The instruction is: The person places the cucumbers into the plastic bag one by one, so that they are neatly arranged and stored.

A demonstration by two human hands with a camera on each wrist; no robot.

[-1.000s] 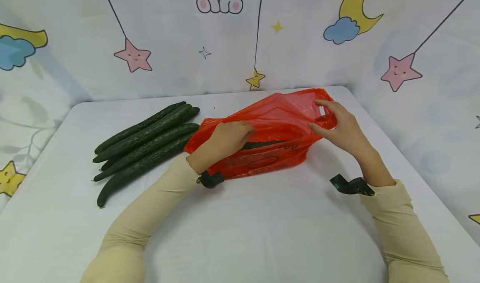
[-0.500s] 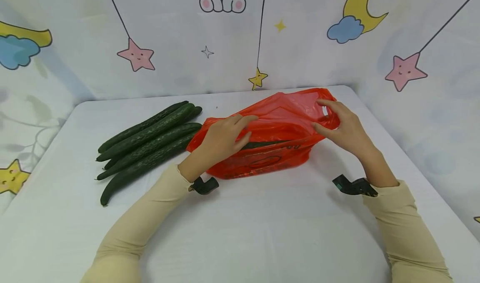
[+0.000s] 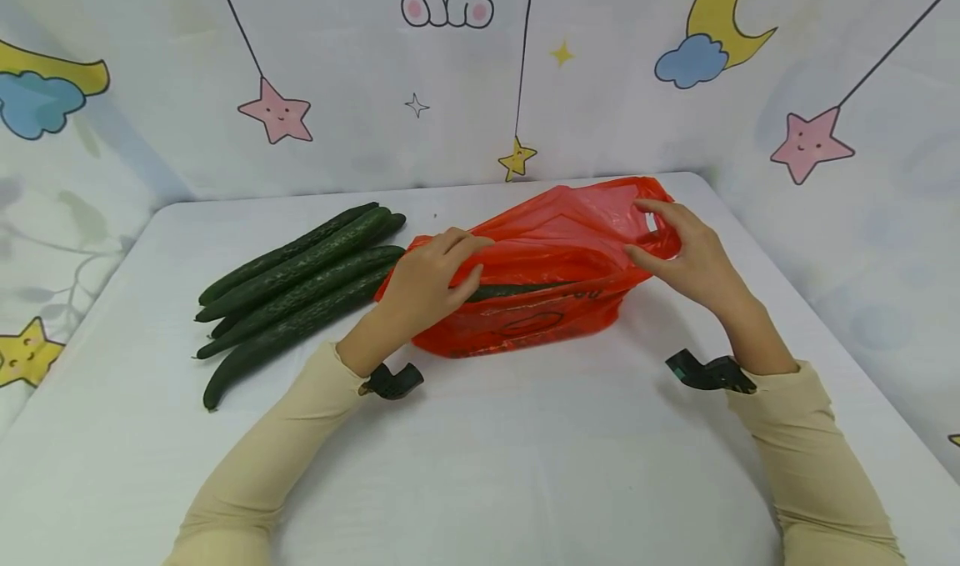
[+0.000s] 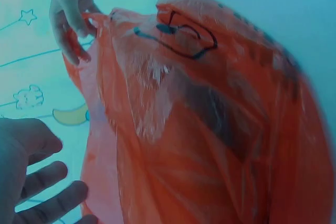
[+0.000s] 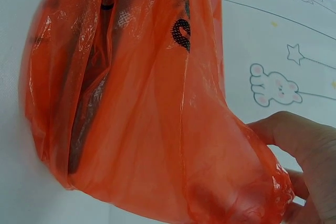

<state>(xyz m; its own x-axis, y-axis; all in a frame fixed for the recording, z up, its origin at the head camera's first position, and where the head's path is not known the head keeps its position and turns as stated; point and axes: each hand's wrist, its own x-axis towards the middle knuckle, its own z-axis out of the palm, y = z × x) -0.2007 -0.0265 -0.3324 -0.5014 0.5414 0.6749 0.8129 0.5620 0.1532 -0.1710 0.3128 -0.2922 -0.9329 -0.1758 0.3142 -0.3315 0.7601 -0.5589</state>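
A red plastic bag [image 3: 525, 324] with black print lies on its side on the table, its mouth facing up. Inside it a dark green cucumber [image 3: 517, 290] shows at the opening, and dark shapes show through the plastic in both wrist views. My left hand [image 3: 429, 278] is over the bag's left end, fingers spread and holding nothing; in the left wrist view these fingers [image 4: 50, 203] stand apart from the plastic. My right hand [image 3: 693, 257] holds the bag's right end by the handle, thumb and fingers curved around it; part of the fingers is hidden in the right wrist view.
Several cucumbers [image 3: 300, 287] lie in a pile on the left of the white table [image 3: 487, 458], their right ends close to the bag. Behind the table hangs a pale backdrop [image 3: 360, 57] with stars and moons. A small black wrist camera [image 3: 393, 380] sits on each wrist.
My left hand has opened its fingers and drawn back to the left from the bag's mouth, uncovering more of the cucumber inside. My right hand and the bag stay nearly still.
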